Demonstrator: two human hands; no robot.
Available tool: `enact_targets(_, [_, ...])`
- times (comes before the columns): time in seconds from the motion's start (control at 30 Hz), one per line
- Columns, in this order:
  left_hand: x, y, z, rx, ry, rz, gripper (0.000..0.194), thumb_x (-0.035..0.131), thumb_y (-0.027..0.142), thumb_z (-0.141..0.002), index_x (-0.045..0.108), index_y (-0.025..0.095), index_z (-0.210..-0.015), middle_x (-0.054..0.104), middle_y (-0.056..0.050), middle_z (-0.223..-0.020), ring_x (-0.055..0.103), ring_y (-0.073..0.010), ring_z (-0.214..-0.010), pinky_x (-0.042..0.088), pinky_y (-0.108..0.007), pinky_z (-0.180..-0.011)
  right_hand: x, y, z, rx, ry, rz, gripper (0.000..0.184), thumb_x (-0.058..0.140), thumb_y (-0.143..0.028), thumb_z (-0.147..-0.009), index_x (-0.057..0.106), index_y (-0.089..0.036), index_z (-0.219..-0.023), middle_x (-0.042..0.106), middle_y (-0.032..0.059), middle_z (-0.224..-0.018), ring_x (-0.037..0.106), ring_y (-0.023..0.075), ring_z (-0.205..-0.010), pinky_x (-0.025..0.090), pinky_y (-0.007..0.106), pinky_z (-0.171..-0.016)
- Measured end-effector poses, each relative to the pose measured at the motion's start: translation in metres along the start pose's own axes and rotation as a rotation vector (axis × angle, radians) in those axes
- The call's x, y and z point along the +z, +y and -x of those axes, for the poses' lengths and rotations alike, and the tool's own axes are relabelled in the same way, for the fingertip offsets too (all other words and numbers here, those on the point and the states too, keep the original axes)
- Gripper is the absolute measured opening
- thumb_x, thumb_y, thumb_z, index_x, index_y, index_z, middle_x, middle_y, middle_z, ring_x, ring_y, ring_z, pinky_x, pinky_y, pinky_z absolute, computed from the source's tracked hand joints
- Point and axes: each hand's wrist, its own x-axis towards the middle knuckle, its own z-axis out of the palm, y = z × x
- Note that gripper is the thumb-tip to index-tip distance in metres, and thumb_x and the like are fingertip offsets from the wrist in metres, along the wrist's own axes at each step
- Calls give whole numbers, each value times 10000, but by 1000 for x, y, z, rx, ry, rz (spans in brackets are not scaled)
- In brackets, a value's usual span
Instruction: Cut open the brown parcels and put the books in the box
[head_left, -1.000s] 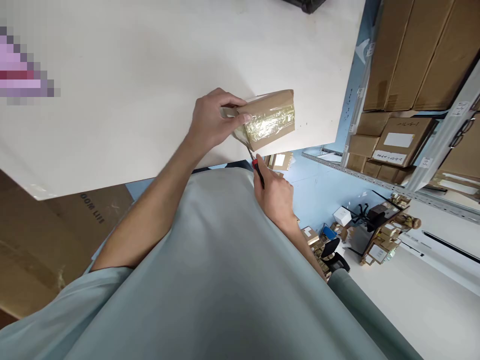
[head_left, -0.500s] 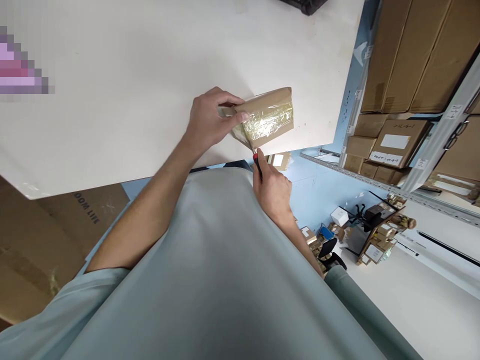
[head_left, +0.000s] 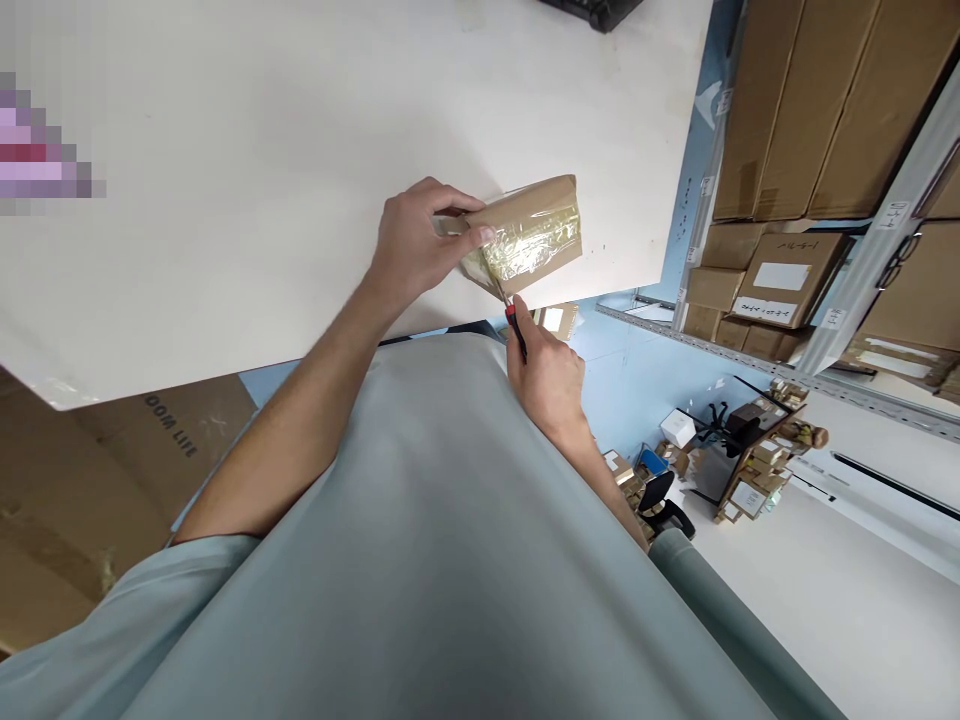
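My left hand [head_left: 427, 235] pinches the left end of a small brown cardboard package [head_left: 559, 195], its thumb on top. Shiny clear tape covers the side of the package facing me, and the box sits tilted at the near edge of the white table [head_left: 262, 220]. In my closed right hand [head_left: 547, 375] is a slim metal-bladed tool [head_left: 514, 318] with a red-and-black handle. Its blade lies against the taped lower left end of the package. My fingers hide most of the handle, so its exact kind does not show.
A black object [head_left: 600, 12] lies at the table's far edge. Metal shelving [head_left: 862, 270] with cardboard boxes [head_left: 799, 270] stands to the right. A large carton [head_left: 172, 430] is below the table on the left. Farther off on the right is a black chair [head_left: 664, 505].
More of the blade now shows over the package's left end, where the right hand has moved slightly up relative to it. The left hand keeps its hold. The whole view has shifted a little.
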Motion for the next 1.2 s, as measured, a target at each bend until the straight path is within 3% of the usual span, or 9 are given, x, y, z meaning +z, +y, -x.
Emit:
enact_targets(0.17, [2,1,2,-30,18,11,540,757,845,-870,802,389,-1156,834,84,-1107,651,-242,-1214,603,-540,-1013,5,-3,-1,8,-6,20,660,354,-343,-1235,245,-297,-1884,843,132,-1172,794,253,-999,589,323,-886])
enact_targets(0.3, [3,1,4,18,49,36,384,803,738,-880,829,404,-1068,840,36,-1157,713,-293,-1213,627,-557,-970,7,-6,1,31,-7,32,673,344,-348,-1231,209,-317,-1890,837,134,-1177,800,256,-966,599,346,-883])
enact_targets(0.4, [4,-1,4,47,59,34,345,823,667,-895,834,377,-1080,838,25,-1208,731,-267,-1173,627,-540,-1020,6,-7,3,38,-10,38,678,344,-344,-1230,198,-317,-1892,834,131,-1176,800,255,-969,604,347,-891])
enact_targets(0.6, [6,-6,4,55,48,-1,399,760,724,-955,810,376,-1144,837,24,-1201,713,-259,-1220,661,-520,-978,6,-12,5,79,-30,72,696,356,-337,-1231,154,-313,-1897,828,134,-1197,800,253,-986,626,335,-885])
enact_targets(0.73, [9,-11,3,76,56,-29,393,770,674,-986,810,332,-1174,813,8,-1228,731,-222,-1190,683,-481,-1012,10,-17,4,116,-20,84,724,404,-334,-1218,148,-339,-1896,818,141,-1232,807,258,-973,651,361,-890])
enact_targets(1.0, [10,-15,3,90,94,55,362,870,552,-969,826,254,-1171,800,-58,-1233,789,-259,-1162,733,-436,-934,8,-20,-7,104,30,-8,631,397,-356,-1227,350,-309,-1854,833,156,-1241,819,293,-1019,649,388,-904])
enact_targets(1.2, [-2,-16,6,92,57,6,249,847,454,-990,819,280,-1166,812,-52,-1260,799,-277,-1197,730,-481,-1006,13,23,-29,-177,76,-369,549,440,-448,-1208,608,-288,-1706,874,80,-1145,804,279,-961,629,374,-889])
